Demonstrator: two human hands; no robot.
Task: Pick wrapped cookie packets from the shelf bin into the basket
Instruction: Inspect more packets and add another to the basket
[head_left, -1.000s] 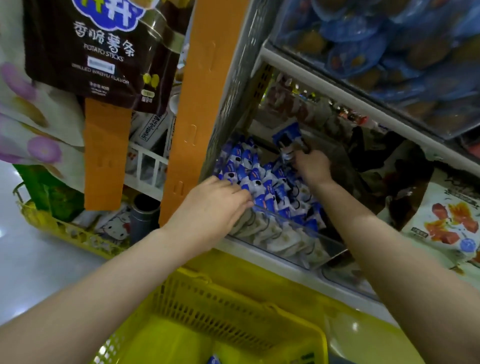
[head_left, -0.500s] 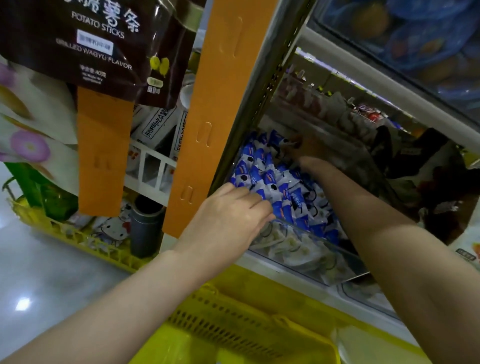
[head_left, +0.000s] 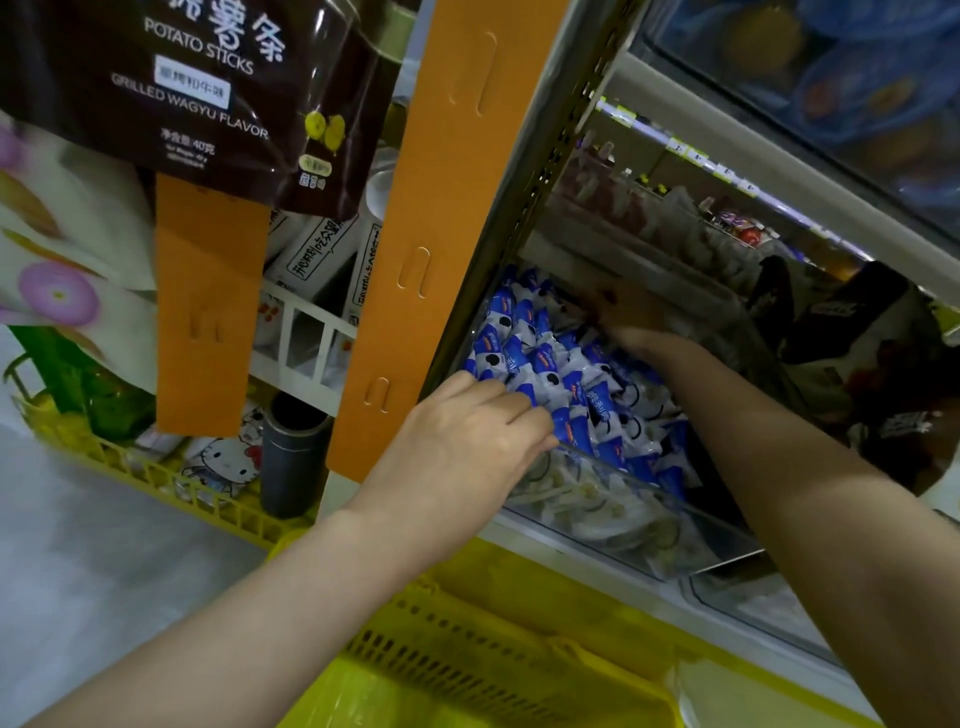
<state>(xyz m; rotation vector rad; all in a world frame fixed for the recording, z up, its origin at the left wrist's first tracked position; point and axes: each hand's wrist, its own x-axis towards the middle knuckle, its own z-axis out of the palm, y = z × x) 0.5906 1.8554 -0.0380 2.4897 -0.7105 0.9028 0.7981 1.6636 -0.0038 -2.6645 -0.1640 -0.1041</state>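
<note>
Blue-and-white film, heaped loose: cookie packets filling the clear shelf bin up to its front wall. Left hand at the bin's front, fingers laid over the pile, tips buried among wrappers; cannot tell whether pinching anything. Right hand deep at the bin's back, dim and blurred; grip likewise unreadable. Yellow basket just below the bin's front. Probably light, crinkly, slick, prone to sliding; likely brittle inside, so best pinch a crimped end or scoop gently, never squeeze the middle.
</note>
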